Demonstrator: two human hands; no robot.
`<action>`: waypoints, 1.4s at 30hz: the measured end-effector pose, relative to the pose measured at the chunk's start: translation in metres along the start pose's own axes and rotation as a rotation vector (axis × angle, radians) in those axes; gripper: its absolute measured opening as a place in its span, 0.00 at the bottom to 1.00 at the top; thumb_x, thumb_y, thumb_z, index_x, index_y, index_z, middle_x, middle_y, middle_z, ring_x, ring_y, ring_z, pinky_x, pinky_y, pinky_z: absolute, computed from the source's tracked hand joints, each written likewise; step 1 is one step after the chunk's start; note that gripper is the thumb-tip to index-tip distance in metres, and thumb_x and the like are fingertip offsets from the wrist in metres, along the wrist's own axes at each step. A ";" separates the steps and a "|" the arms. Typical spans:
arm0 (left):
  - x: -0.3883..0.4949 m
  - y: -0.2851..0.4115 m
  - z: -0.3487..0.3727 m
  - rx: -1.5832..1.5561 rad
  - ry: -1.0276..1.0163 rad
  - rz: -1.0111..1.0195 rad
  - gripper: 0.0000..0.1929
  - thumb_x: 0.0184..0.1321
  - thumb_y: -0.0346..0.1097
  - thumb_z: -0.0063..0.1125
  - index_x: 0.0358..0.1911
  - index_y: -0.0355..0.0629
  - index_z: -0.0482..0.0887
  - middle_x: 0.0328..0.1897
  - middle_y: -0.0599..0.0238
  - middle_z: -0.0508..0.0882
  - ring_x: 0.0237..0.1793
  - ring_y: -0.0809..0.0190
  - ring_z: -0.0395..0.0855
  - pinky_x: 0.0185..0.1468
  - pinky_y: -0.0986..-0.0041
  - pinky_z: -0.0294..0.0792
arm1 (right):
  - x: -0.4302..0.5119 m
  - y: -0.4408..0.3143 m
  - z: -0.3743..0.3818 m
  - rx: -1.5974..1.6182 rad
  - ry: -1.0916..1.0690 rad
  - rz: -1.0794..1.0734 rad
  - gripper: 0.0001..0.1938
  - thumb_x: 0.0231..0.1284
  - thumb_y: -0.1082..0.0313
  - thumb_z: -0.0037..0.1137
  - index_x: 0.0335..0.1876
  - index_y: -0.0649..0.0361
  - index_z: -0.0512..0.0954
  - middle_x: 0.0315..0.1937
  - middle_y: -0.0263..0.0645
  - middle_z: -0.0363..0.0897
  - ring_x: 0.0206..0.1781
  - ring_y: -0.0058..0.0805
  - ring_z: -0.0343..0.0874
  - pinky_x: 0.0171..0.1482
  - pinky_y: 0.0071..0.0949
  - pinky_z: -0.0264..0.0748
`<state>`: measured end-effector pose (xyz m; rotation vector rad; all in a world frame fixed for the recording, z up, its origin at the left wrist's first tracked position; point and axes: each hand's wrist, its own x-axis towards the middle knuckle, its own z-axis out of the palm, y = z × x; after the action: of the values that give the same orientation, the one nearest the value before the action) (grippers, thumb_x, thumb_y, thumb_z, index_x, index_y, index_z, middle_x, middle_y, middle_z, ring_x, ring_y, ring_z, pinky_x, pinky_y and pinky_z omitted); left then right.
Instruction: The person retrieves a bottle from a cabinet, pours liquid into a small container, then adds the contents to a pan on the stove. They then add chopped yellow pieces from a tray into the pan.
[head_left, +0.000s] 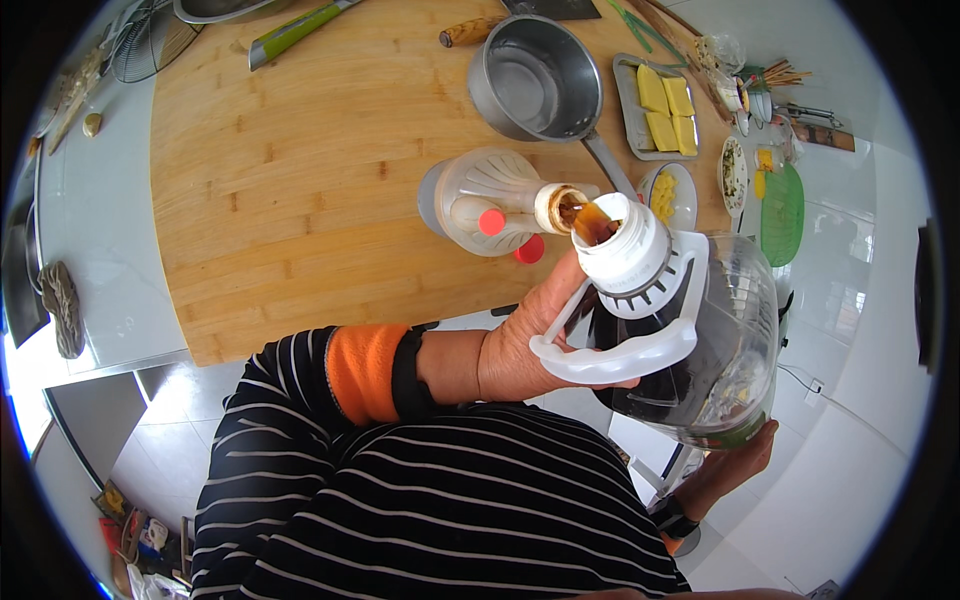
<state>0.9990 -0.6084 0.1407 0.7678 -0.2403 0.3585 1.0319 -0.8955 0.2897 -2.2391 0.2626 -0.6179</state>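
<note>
A large clear plastic jug (739, 315) of dark brown liquid is tipped in front of me, its white neck pointing left and up. My left hand (517, 356) grips it below the neck, behind the white carry handle (622, 356). Under the jug's base, my right hand (750, 450) supports it, mostly hidden by the jug. Dark liquid (589, 217) runs between the jug's mouth and the mouth of a smaller translucent plastic bottle (480, 169). That bottle is on the wooden board (300, 187). Two red caps, one upper (492, 222) and one lower (529, 249), show beside it.
Behind the bottle sits a metal saucepan (536, 82). A tray of yellow slabs (664, 109) and a bowl of yellow pieces (666, 195) are to the right. A green-handled knife (300, 34), a wooden-handled tool (472, 31) and a wire rack (154, 41) lie farther back.
</note>
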 end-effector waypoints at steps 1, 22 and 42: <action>0.000 0.000 0.000 0.017 -0.005 0.004 0.58 0.43 0.33 0.77 0.73 0.43 0.41 0.73 0.58 0.57 0.73 0.57 0.53 0.73 0.64 0.48 | 0.000 -0.001 0.001 0.005 0.002 0.000 0.23 0.71 0.52 0.44 0.39 0.72 0.74 0.39 0.45 0.78 0.41 0.31 0.78 0.45 0.30 0.76; 0.001 0.005 0.002 -0.090 0.019 -0.072 0.58 0.42 0.33 0.77 0.72 0.42 0.42 0.71 0.58 0.60 0.71 0.59 0.56 0.72 0.66 0.50 | 0.004 -0.001 -0.001 0.044 0.014 0.012 0.23 0.70 0.52 0.46 0.37 0.72 0.74 0.37 0.45 0.78 0.39 0.31 0.78 0.45 0.30 0.76; 0.000 -0.001 0.000 -0.026 -0.005 -0.009 0.57 0.44 0.35 0.77 0.73 0.45 0.42 0.71 0.59 0.60 0.71 0.58 0.56 0.71 0.64 0.51 | 0.002 -0.004 0.001 0.042 0.034 -0.001 0.22 0.70 0.52 0.46 0.36 0.71 0.74 0.36 0.43 0.77 0.38 0.29 0.77 0.43 0.28 0.75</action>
<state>0.9993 -0.6088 0.1398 0.7439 -0.2463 0.3446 1.0337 -0.8935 0.2926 -2.1896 0.2636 -0.6568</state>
